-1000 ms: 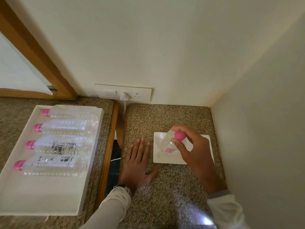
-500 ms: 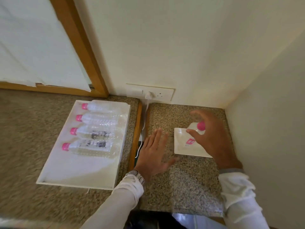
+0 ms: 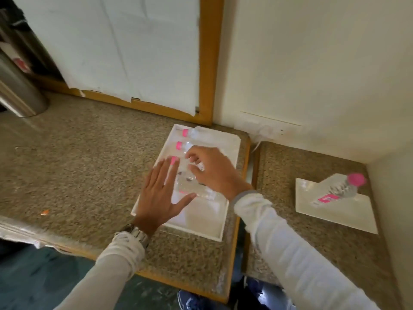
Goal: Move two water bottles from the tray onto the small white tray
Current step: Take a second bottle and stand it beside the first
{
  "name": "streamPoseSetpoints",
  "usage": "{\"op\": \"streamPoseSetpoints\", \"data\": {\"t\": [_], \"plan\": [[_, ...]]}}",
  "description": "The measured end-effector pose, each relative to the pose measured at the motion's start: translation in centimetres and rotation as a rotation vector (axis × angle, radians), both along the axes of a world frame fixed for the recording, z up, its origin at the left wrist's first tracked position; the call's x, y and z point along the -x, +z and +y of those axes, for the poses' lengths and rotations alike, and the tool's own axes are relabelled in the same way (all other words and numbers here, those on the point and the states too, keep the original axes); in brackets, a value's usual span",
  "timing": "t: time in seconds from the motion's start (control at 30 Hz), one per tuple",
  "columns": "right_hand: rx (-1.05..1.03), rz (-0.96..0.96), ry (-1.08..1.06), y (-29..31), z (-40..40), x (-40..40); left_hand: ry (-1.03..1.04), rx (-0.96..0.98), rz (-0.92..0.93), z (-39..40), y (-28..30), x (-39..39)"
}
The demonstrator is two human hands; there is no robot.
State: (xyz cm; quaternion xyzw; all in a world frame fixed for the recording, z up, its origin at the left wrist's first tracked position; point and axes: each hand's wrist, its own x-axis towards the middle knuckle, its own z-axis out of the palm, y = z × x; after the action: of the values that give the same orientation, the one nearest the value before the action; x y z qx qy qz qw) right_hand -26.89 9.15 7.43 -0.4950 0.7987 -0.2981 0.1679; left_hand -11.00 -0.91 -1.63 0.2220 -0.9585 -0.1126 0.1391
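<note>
One clear, pink-capped bottle (image 3: 339,190) stands upright on the small white tray (image 3: 335,215); remaining bottles (image 3: 190,133) lie flat in the large tray (image 3: 201,227).

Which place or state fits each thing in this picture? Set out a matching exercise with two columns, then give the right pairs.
Things
1. clear plastic water bottle with a pink cap
2. left hand
3. right hand
4. steel cylinder

Places or states
A. far left on the speckled counter
B. fingers curled over the bottles lying in the large white tray
C. standing on the small white tray
D. flat and spread over the large tray's left edge

Pairs: 1-C, 2-D, 3-B, 4-A
</note>
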Motion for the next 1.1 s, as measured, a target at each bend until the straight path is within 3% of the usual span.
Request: {"op": "streamPoseSetpoints", "data": {"t": [0.17,0.37,0.53,0.7,0.9,1.1], "plan": [[-0.309,0.291,0.185,-4.0,-6.8,-5.4,0.059,0.019,-0.111,-6.1,-2.7,-7.9],[-0.408,0.417,0.165,-6.0,-8.4,-7.5,0.052,0.007,-0.17,-7.8,-5.9,-11.9],[-0.327,0.295,0.124,-5.2,-8.3,-8.7,0.029,0.016,-0.207,-8.3,-6.0,-11.9],[-0.079,0.206,0.001,0.1,-7.0,-9.9,0.035,0.009,-0.221,-8.5,-6.2,-11.9],[0.208,-0.154,-0.19,1.3,-3.5,-8.4,0.027,0.01,-0.222,-8.5,-6.3,-12.0],[0.234,-0.205,-0.133,1.0,-2.6,-7.6,0.019,0.012,-0.213,-8.3,-6.1,-12.0]]}}
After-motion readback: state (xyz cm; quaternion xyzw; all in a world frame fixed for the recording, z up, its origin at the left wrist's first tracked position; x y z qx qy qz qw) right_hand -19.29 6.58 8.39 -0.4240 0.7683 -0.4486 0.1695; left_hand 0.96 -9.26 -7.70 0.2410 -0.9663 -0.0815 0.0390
